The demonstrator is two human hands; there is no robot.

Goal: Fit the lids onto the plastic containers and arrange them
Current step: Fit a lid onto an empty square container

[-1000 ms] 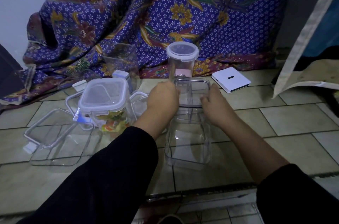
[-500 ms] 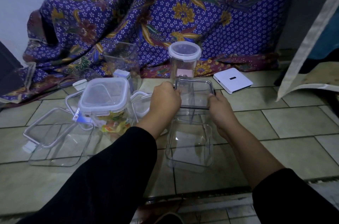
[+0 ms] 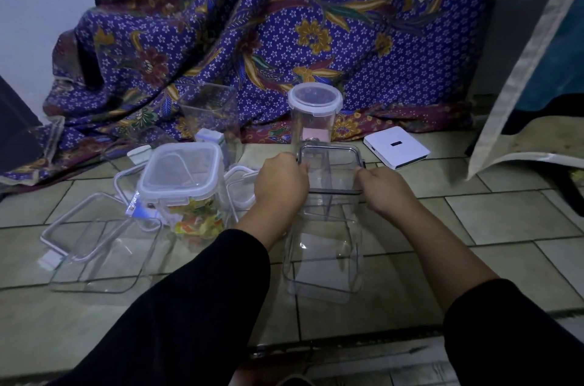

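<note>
A tall clear square container [image 3: 322,259] stands on the tiled floor in front of me with a dark-rimmed clear lid [image 3: 330,169] lying on its top. My left hand [image 3: 279,184] grips the lid's left edge and my right hand [image 3: 384,189] grips its right edge. Left of it stands a lidded square container [image 3: 181,183] with colourful contents. Behind is a tall round container [image 3: 314,115] with a white lid. An open clear container [image 3: 210,113] stands at the back left.
A flat clear container [image 3: 98,256] and loose white-rimmed lids [image 3: 82,227] lie on the floor at the left. A white flat box [image 3: 396,146] lies at the back right. Purple patterned cloth [image 3: 284,31] hangs behind. A step edge [image 3: 347,347] runs close to me.
Both hands have stayed on the lid's two sides atop the tall container, shifting only slightly. The lid sits a little more level on the rim.
</note>
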